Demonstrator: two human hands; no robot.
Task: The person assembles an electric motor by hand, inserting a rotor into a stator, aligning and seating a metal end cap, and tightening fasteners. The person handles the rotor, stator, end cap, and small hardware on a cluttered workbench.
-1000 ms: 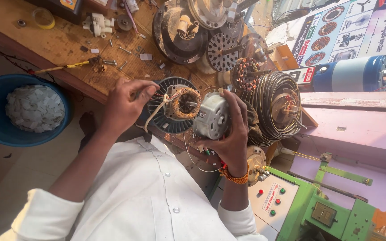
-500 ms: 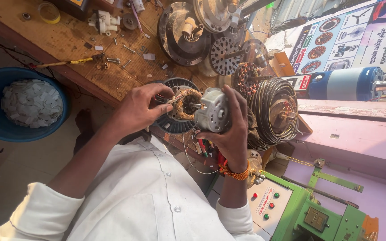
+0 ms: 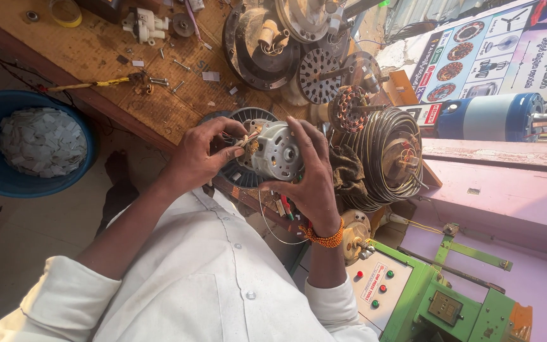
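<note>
A small silver electric motor (image 3: 275, 151) with copper windings showing at one end is held up over the edge of a wooden workbench (image 3: 102, 60). My right hand (image 3: 311, 171) wraps around its body from the right side; an orange bead bracelet sits on that wrist. My left hand (image 3: 205, 155) is at the motor's left end, fingertips pinching at the winding and thin wires there. Behind the motor lies a round black slotted stator (image 3: 240, 123), partly hidden by both hands.
A blue tub (image 3: 7, 149) of white paper pieces sits on the floor at left. Fan stators, a coil of wound wire (image 3: 384, 158), screws and a yellow-handled tool (image 3: 93, 83) crowd the bench. A green machine (image 3: 425, 294) with red buttons stands at lower right; a blue cylinder (image 3: 489, 117) lies beyond.
My left hand has closed in from the stator onto the motor's end. The motor has turned so its silver housing faces me, and both hands sit closer together.
</note>
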